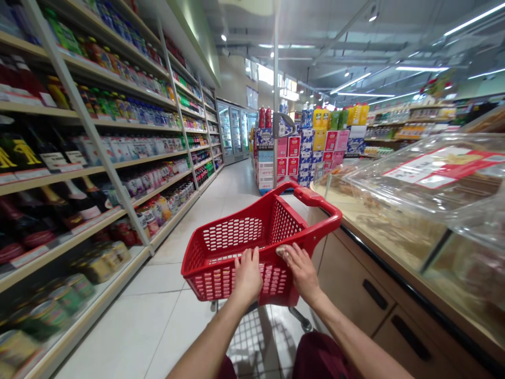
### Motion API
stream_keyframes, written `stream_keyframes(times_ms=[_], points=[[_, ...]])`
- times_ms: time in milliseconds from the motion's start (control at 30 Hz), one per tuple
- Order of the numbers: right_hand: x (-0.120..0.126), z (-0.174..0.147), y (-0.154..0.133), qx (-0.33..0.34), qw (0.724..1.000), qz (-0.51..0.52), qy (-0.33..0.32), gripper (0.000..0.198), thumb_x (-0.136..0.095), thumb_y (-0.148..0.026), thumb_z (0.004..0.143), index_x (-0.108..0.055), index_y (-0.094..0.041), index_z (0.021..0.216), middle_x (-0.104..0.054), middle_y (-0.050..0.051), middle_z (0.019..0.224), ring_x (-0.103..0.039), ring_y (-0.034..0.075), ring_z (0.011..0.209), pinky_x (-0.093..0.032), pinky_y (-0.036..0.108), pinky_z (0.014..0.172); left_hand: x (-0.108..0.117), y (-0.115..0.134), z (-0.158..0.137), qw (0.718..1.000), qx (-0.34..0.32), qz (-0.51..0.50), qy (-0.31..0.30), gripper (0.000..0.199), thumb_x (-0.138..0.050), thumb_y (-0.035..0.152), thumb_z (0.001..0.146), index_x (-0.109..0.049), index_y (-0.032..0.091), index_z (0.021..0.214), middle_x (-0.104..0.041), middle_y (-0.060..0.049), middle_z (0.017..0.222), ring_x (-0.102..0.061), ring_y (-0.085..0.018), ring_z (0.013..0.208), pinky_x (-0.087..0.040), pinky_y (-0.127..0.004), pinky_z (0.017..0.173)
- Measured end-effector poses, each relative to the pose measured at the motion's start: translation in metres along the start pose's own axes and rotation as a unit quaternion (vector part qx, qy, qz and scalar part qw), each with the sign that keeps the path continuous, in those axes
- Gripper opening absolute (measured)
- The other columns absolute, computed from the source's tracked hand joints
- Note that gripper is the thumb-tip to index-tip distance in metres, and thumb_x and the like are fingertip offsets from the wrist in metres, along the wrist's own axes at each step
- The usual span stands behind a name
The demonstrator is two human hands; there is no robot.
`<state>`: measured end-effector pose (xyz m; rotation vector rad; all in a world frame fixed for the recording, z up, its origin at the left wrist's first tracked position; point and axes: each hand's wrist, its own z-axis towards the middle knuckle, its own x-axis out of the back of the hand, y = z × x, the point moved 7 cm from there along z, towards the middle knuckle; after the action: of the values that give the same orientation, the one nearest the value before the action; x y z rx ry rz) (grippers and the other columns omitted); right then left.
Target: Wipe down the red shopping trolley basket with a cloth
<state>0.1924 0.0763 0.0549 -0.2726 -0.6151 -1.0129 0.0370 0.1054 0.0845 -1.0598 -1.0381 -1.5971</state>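
Observation:
A red plastic shopping cart [232, 231] with latticed walls stands sideways in front of me, and no goods show inside its basket. The fingers of my left hand [248, 276] hook over the near rim, with the thumb hidden. Farther right, my right hand [302, 271] is at the same side near the handle [317, 200]. A small pale wad [282, 250], perhaps a cloth, is under its fingertips against the red plastic; its kind cannot be made out. A caster [302, 318] shows below the basket.
Drink shelves [118, 123] line the left side, with cans [59, 305] at the bottom. A wooden counter [355, 263] with clear plastic covers [426, 173] stands close on the right. Ahead are a metal post [276, 63], stacked drink boxes [305, 152] and glass-door fridges [234, 129].

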Motion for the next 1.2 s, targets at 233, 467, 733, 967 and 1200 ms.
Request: stream_keyframes(times_ms=[233, 467, 733, 967, 1200], points=[[0.017, -0.017, 0.015, 0.021, 1.0, -0.005, -0.007, 0.043, -0.035, -0.006, 0.082, -0.045, -0.018, 0.121, -0.052, 0.008, 0.12, -0.029, 0.021, 0.124, -0.037, 0.043, 0.094, -0.007, -0.001, -0.009, 0.999, -0.037, 0.017, -0.011, 0.066, -0.031, 0.002, 0.066, -0.023, 0.01, 0.131, -0.029, -0.012, 0.137, -0.019, -0.023, 0.128, -0.016, -0.046, 0.103], [0.025, -0.02, 0.019, 0.035, 0.999, -0.017, -0.021, 0.043, -0.034, -0.007, 0.083, -0.046, -0.022, 0.12, -0.055, 0.005, 0.117, -0.033, 0.019, 0.122, -0.038, 0.042, 0.094, -0.005, -0.001, -0.012, 0.999, -0.04, 0.027, -0.005, 0.065, -0.028, 0.001, 0.068, -0.022, 0.009, 0.132, -0.026, -0.011, 0.139, -0.016, -0.023, 0.129, -0.016, -0.047, 0.103], [0.099, 0.033, 0.071, -0.119, 0.981, -0.053, 0.144, 0.048, -0.034, -0.007, 0.081, -0.037, -0.022, 0.127, -0.044, 0.008, 0.128, -0.027, 0.025, 0.125, -0.031, 0.05, 0.097, -0.007, -0.003, -0.009, 0.999, -0.029, 0.028, -0.004, 0.067, -0.028, 0.0, 0.065, -0.023, 0.01, 0.131, -0.025, -0.01, 0.139, -0.015, -0.023, 0.129, -0.015, -0.046, 0.103], [0.055, 0.062, 0.02, 0.032, 0.998, -0.049, 0.019, 0.036, -0.034, -0.009, 0.084, -0.052, -0.019, 0.114, -0.053, 0.005, 0.119, -0.032, 0.019, 0.122, -0.034, 0.039, 0.098, -0.006, -0.002, -0.01, 0.999, -0.026, 0.026, -0.004, 0.07, -0.029, -0.002, 0.062, -0.022, 0.008, 0.131, -0.024, -0.01, 0.14, -0.015, -0.022, 0.129, -0.015, -0.046, 0.104], [0.108, 0.063, 0.106, -0.115, 0.98, -0.113, 0.119, 0.037, -0.032, -0.008, 0.081, -0.057, -0.018, 0.108, -0.054, 0.008, 0.116, -0.034, 0.024, 0.12, -0.032, 0.047, 0.095, -0.011, -0.004, -0.01, 0.999, -0.036, -0.003, 0.002, 0.075, -0.03, -0.003, 0.059, -0.022, 0.01, 0.132, -0.025, -0.008, 0.14, -0.014, -0.021, 0.129, -0.015, -0.045, 0.104]])
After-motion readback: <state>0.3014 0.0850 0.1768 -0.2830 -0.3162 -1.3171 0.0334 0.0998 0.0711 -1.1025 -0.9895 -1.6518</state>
